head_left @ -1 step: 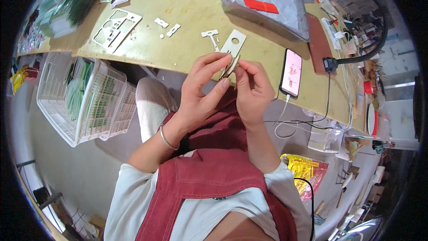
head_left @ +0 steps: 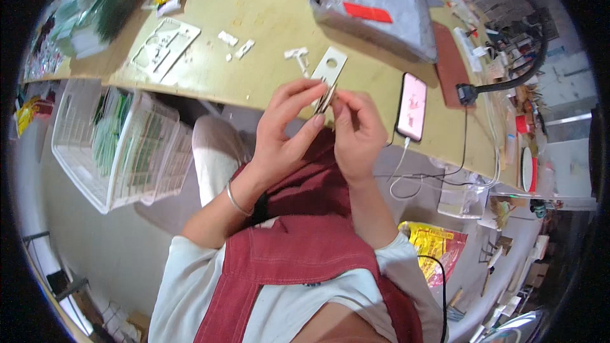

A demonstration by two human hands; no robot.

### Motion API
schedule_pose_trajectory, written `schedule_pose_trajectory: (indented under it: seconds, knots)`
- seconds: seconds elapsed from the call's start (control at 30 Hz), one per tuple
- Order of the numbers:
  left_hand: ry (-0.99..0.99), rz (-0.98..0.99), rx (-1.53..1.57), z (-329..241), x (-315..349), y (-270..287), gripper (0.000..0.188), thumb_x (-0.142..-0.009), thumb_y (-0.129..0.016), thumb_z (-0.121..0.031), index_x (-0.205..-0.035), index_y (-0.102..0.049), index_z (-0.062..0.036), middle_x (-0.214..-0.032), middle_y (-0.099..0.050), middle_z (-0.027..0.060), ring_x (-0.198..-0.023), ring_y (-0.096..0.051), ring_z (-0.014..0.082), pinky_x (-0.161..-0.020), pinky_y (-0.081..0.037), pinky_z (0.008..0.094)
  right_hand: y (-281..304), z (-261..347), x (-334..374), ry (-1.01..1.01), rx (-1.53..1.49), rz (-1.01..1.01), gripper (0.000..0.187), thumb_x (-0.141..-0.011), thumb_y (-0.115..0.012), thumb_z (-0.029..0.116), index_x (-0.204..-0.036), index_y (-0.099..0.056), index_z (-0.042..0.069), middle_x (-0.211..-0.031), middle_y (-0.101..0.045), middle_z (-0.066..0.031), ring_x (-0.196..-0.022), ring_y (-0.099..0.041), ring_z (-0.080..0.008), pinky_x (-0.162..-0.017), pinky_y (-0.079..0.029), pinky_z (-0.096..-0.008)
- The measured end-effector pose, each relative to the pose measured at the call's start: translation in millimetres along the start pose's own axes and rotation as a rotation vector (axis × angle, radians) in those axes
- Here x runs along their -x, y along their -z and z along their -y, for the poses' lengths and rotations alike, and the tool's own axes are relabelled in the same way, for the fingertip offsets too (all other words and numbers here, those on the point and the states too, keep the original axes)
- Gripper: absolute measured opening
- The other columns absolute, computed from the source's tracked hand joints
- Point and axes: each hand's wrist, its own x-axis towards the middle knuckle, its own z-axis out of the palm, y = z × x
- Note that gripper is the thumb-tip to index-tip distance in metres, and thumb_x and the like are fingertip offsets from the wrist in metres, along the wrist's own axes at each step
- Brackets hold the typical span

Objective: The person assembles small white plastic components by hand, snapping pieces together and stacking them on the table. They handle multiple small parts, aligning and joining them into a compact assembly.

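My left hand [head_left: 286,128] and my right hand [head_left: 358,130] meet at the front edge of the yellowish table [head_left: 267,6]. Together they pinch a thin, flat white plastic piece [head_left: 332,67] with a round hole near its far end. The piece tilts up and away from me over the table edge. My left fingers curl around its lower end from the left, while my right thumb and forefinger grip it from the right. A thin bracelet sits on my left wrist. I wear a dark red apron over a white top.
A phone [head_left: 412,107] with a lit pink screen lies right of my hands, its white cable hanging off the edge. A grey tray [head_left: 375,6] stands behind. A white cut-out sheet [head_left: 164,47] and small white bits [head_left: 235,44] lie left. A white wire basket [head_left: 121,146] sits beside my knee.
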Motion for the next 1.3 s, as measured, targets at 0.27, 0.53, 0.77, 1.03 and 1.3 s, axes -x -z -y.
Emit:
schedule_pose_trajectory:
  seconds: [0.27, 0.53, 0.77, 1.03, 1.3]
  knots:
    - [-0.126, 0.068, -0.07, 22.2, -24.8, -0.8, 0.058, -0.087, -0.078, 0.006, -0.143, -0.066, -0.0067, -0.142, -0.069, 0.0158, -0.131, -0.065, 0.0363, -0.112, -0.05, 0.0422, 3.6, -12.0, -18.9, -0.031, -0.084, 0.038, 0.019, -0.102, -0.063, -0.009, -0.117, -0.074, -0.006, -0.105, -0.069, -0.0068, -0.096, -0.066, -0.0126, -0.087, -0.053, -0.0249]
    - [-0.117, 0.13, -0.107, 34.7, -29.9, 1.6, 0.057, -0.088, -0.079, 0.004, -0.141, -0.065, -0.0078, -0.139, -0.071, 0.0119, -0.126, -0.069, 0.0329, -0.115, -0.049, 0.0472, 7.5, -25.9, -21.6, -0.203, -0.272, 0.078, 0.02, -0.106, -0.064, -0.003, -0.126, -0.07, -0.005, -0.112, -0.072, -0.0052, -0.106, -0.07, -0.0123, -0.097, -0.056, -0.0273]
    - [-0.052, 0.156, -0.042, 24.0, -31.7, 0.8, 0.048, -0.092, -0.076, 0.003, -0.138, -0.065, -0.0041, -0.132, -0.072, 0.0147, -0.123, -0.07, 0.0328, -0.111, -0.051, 0.0426, 10.9, -28.4, -22.1, -0.225, -0.311, 0.063, 0.005, -0.106, -0.066, 0.002, -0.11, -0.066, -0.001, -0.101, -0.072, -0.0012, -0.093, -0.068, -0.0073, -0.084, -0.056, -0.0249]
    - [0.031, 0.18, -0.027, 39.6, -39.4, 2.2, 0.051, -0.093, -0.073, -0.003, -0.143, -0.06, -0.0016, -0.131, -0.071, 0.0143, -0.126, -0.067, 0.0261, -0.11, -0.051, 0.039, 17.1, -29.2, -36.9, -0.463, -0.272, 0.126, 0.005, -0.103, -0.068, 0.002, -0.108, -0.069, 0.0, -0.098, -0.072, -0.001, -0.09, -0.068, -0.0081, -0.083, -0.055, -0.026]
    - [0.153, 0.243, 0.133, 52.3, -51.1, 3.6, 0.067, -0.091, -0.071, -0.002, -0.155, -0.05, -0.0042, -0.127, -0.067, 0.0067, -0.122, -0.062, 0.017, -0.113, -0.045, 0.0363, 16.5, -27.4, -35.9, -0.515, -0.327, 0.161, 0.013, -0.102, -0.074, 0.009, -0.112, -0.071, 0.001, -0.096, -0.073, -0.0007, -0.07, -0.059, -0.0028, -0.059, -0.046, -0.0198]
